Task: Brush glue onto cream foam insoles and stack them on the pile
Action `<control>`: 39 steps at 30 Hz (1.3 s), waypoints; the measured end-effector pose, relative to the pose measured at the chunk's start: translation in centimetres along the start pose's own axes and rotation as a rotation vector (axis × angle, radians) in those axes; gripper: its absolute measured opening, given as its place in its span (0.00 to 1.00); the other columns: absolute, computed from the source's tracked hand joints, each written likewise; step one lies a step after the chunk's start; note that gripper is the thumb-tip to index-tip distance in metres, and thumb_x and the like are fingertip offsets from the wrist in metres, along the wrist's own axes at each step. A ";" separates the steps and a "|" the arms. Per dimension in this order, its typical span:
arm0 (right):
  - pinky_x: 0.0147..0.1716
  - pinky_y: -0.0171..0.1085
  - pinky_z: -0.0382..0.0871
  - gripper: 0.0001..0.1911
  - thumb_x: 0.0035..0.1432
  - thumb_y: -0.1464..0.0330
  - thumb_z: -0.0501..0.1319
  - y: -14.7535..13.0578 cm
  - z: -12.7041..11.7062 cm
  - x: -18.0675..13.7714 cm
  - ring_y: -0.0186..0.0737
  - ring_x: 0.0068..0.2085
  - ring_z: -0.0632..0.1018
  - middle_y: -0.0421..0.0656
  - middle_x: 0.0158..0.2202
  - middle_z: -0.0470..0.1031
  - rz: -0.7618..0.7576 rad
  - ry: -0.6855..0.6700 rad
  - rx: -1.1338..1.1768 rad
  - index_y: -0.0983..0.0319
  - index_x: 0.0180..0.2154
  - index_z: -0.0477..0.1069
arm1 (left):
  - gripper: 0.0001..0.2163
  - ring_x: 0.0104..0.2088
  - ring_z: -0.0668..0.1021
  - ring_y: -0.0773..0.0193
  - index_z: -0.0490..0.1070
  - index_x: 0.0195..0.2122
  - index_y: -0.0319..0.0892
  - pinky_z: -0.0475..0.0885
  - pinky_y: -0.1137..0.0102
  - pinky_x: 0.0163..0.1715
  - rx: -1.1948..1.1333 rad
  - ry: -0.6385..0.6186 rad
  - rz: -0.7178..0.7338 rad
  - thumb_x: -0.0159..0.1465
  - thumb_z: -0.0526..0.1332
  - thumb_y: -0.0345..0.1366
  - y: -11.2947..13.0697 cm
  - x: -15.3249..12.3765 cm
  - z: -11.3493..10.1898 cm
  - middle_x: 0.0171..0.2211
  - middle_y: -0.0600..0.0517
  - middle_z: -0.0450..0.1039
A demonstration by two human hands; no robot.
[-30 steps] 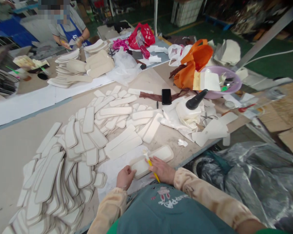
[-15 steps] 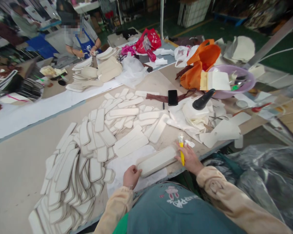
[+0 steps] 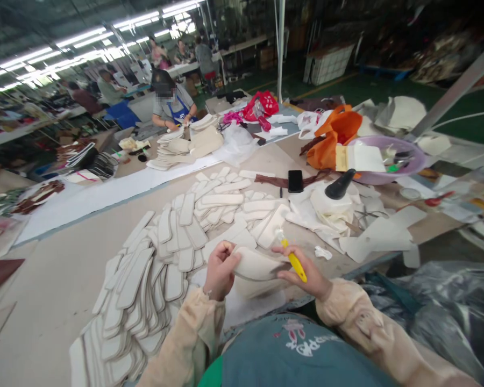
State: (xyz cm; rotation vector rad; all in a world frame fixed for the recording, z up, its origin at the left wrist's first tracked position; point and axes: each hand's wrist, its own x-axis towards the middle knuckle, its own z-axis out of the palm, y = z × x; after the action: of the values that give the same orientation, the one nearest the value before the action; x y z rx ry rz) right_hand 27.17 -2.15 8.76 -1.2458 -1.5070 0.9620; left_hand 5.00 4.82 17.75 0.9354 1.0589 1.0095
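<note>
My left hand (image 3: 221,270) pinches the left end of a cream oblong piece (image 3: 255,263) between thumb and fingers. The piece is raised and bows along its length; whether it is one layer or several I cannot tell. At its other end is my right hand (image 3: 306,273), the fingers by its edge. The same hand grips a yellow-handled brush (image 3: 294,260), its pale bristle end pointing up and away from me. Beneath the raised piece lie more cream pieces (image 3: 258,288) on a white sheet (image 3: 266,310).
A large heap of similar cream pieces (image 3: 135,290) spreads to the left. Beyond my right hand are a white container with a black spout (image 3: 339,188), a phone (image 3: 295,181), scissors (image 3: 366,215) and a purple basin (image 3: 417,157). A co-worker (image 3: 173,105) works across the table.
My left hand has moved up and lifted the cream piece off the stack, bending it. The brush in my right hand now leans left. The view has tilted upward.
</note>
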 end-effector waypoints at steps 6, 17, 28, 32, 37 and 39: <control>0.28 0.33 0.66 0.17 0.52 0.56 0.65 -1.6 2.1 0.2 0.35 0.29 0.70 0.35 0.29 0.66 0.126 0.054 0.050 0.57 0.36 0.61 | 0.18 0.22 0.71 0.70 0.61 0.26 0.43 0.64 0.75 0.23 -0.238 0.183 0.036 0.42 0.71 0.38 2.6 1.7 -1.7 0.21 0.58 0.68; 0.23 0.32 0.60 0.18 0.51 0.54 0.65 -4.7 4.7 0.9 0.32 0.24 0.65 0.33 0.23 0.62 0.155 0.207 -0.019 0.58 0.33 0.61 | 0.16 0.23 0.74 0.71 0.67 0.25 0.39 0.68 0.75 0.27 -0.439 0.422 0.087 0.41 0.74 0.35 -0.1 2.4 -7.9 0.21 0.58 0.72; 0.20 0.32 0.59 0.16 0.53 0.56 0.64 -5.3 6.5 1.5 0.33 0.21 0.64 0.33 0.21 0.60 0.099 0.130 -0.069 0.57 0.33 0.61 | 0.18 0.22 0.72 0.71 0.65 0.23 0.40 0.66 0.74 0.27 -0.481 0.478 0.104 0.39 0.74 0.38 -0.7 2.0 -10.5 0.19 0.57 0.69; 0.20 0.32 0.60 0.16 0.51 0.55 0.65 -5.7 7.2 1.8 0.33 0.21 0.64 0.33 0.22 0.61 0.094 0.119 -0.075 0.57 0.32 0.62 | 0.19 0.22 0.72 0.71 0.65 0.24 0.40 0.66 0.74 0.27 -0.505 0.495 0.102 0.38 0.75 0.38 -1.0 2.2 -11.2 0.19 0.58 0.69; 0.21 0.32 0.60 0.15 0.53 0.55 0.64 -6.2 7.8 2.3 0.33 0.22 0.64 0.34 0.23 0.60 0.115 0.091 -0.105 0.56 0.32 0.62 | 0.18 0.22 0.71 0.72 0.65 0.24 0.40 0.65 0.75 0.26 -0.570 0.498 0.098 0.39 0.75 0.36 -0.9 2.4 -12.0 0.19 0.58 0.69; 0.21 0.33 0.61 0.16 0.52 0.55 0.64 -6.5 8.0 2.5 0.34 0.23 0.64 0.34 0.23 0.61 0.121 0.103 -0.103 0.56 0.33 0.62 | 0.17 0.24 0.74 0.70 0.68 0.27 0.39 0.69 0.73 0.30 -0.627 0.467 0.096 0.41 0.74 0.37 -0.7 2.3 -12.0 0.22 0.56 0.72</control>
State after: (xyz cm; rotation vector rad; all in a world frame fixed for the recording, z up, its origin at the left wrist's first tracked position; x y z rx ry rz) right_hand 17.60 -0.98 13.25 -1.4524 -1.4296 0.8929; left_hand -6.10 8.24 13.77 0.2394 0.9797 1.5694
